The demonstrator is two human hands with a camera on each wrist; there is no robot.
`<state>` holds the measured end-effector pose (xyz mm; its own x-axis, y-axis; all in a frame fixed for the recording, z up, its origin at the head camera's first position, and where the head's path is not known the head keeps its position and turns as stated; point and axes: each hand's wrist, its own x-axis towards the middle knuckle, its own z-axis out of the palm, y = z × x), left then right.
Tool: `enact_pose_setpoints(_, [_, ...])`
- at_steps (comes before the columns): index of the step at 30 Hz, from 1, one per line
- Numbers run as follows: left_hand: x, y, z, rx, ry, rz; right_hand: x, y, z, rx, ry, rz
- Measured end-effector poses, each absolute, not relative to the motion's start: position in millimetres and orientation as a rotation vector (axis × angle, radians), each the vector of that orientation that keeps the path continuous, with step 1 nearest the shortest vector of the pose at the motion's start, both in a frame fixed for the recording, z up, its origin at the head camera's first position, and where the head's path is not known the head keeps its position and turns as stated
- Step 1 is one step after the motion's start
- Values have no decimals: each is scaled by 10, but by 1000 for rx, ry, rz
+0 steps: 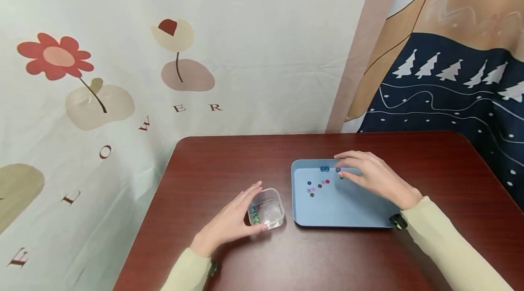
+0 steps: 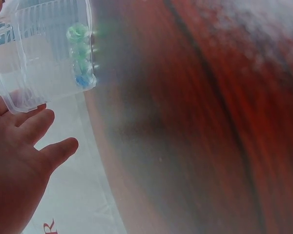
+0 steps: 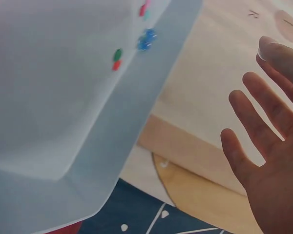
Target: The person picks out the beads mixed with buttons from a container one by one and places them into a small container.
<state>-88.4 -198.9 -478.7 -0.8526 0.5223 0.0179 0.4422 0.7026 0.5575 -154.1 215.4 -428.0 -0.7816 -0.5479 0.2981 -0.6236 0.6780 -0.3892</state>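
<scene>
My left hand (image 1: 229, 220) holds a clear square plastic container (image 1: 279, 200) between thumb and fingers on the table. Blue and green beads (image 1: 255, 216) lie along the container's left side; they also show through its wall in the left wrist view. Over the far side of a light blue tray (image 1: 348, 207), my right hand (image 1: 372, 177) pinches a blue bead (image 1: 337, 169) between thumb and fingertip. In the right wrist view the thumb overlaps the index fingertip and hides the bead, while the other fingers spread. Two blue beads (image 1: 324, 169) sit at the tray's far edge.
Several small pink, red, dark and pale pieces (image 1: 313, 189) are scattered on the tray's left half. The brown wooden table (image 1: 221, 159) reaches back to a printed fabric backdrop (image 1: 262, 54). A black wrist device (image 1: 398, 221) sits beside the tray's near right corner.
</scene>
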Motion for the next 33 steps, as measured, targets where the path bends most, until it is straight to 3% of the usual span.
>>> enact_pose_setpoints(13, [-886, -1969, -4791, 816, 2775, 847, -1218, 1954, -4288, 979, -2503, 772])
enact_pose_setpoints(33, [-897, -1973, -4777, 787, 2763, 843, -987, 1224, -4438, 1027, -2301, 1038])
